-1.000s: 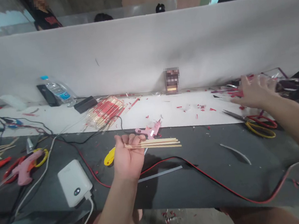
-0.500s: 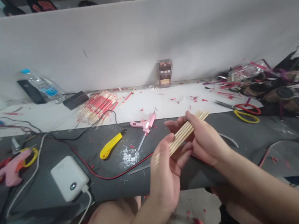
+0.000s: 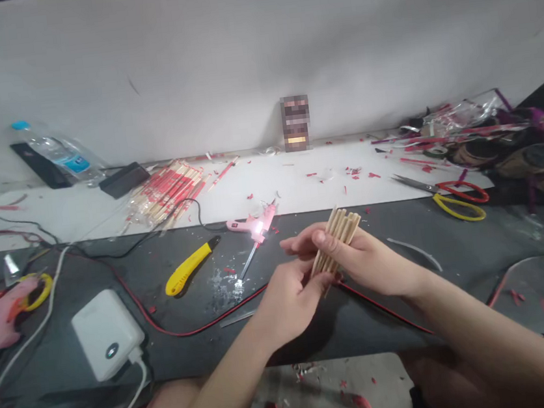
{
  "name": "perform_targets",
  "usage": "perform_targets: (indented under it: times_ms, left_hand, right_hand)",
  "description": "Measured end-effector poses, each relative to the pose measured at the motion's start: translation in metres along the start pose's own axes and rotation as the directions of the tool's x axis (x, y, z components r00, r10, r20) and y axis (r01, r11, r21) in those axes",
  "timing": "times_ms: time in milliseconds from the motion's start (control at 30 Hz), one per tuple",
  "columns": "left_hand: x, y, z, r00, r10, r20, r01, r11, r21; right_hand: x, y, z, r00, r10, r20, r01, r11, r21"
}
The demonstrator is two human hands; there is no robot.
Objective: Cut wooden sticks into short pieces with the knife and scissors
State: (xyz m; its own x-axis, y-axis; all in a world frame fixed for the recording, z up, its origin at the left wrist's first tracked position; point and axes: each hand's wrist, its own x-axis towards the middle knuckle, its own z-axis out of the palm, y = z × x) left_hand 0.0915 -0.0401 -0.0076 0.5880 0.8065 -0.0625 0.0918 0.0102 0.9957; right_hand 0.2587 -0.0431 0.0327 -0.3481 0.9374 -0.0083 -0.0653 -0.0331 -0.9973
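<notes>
Swung steeper since the earlier frame, wooden sticks (image 3: 336,230) bunch between our partly closed left hand (image 3: 287,299), gripping their near ends, and right hand (image 3: 374,259), curled around them, leaving neither hand free. Farther left lies a pink glue gun (image 3: 257,226); far right, scissors (image 3: 419,183).

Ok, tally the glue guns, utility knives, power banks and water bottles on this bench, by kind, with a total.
Glue guns: 2
Utility knife: 1
Power bank: 1
Water bottle: 1
Total: 5
</notes>
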Motion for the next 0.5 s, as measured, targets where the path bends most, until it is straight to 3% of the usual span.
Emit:
perform_targets:
  times_ms: [100,200,300,367,500]
  left_hand:
    - [0.03,-0.003,-0.011,0.975,0.195,-0.11,-0.191,0.98,0.054]
    - [0.044,-0.009,-0.019,0.966,0.217,-0.139,-0.205,0.974,0.093]
    - [0.043,-0.013,-0.02,0.938,0.29,-0.19,-0.259,0.95,0.174]
    - [0.041,-0.014,-0.018,0.916,0.337,-0.218,-0.288,0.93,0.228]
    - [0.044,-0.015,-0.01,0.913,0.324,-0.248,-0.262,0.932,0.25]
  right_hand:
    - [0.021,-0.005,-0.014,0.988,-0.112,0.103,0.124,0.986,-0.114]
    - [0.04,-0.002,-0.025,0.951,-0.175,0.253,0.244,0.93,-0.274]
    - [0.048,0.004,-0.029,0.888,-0.248,0.388,0.373,0.881,-0.29]
    - [0.049,0.006,-0.031,0.861,-0.282,0.422,0.416,0.869,-0.267]
    - [0.047,0.01,-0.034,0.88,-0.286,0.38,0.397,0.882,-0.254]
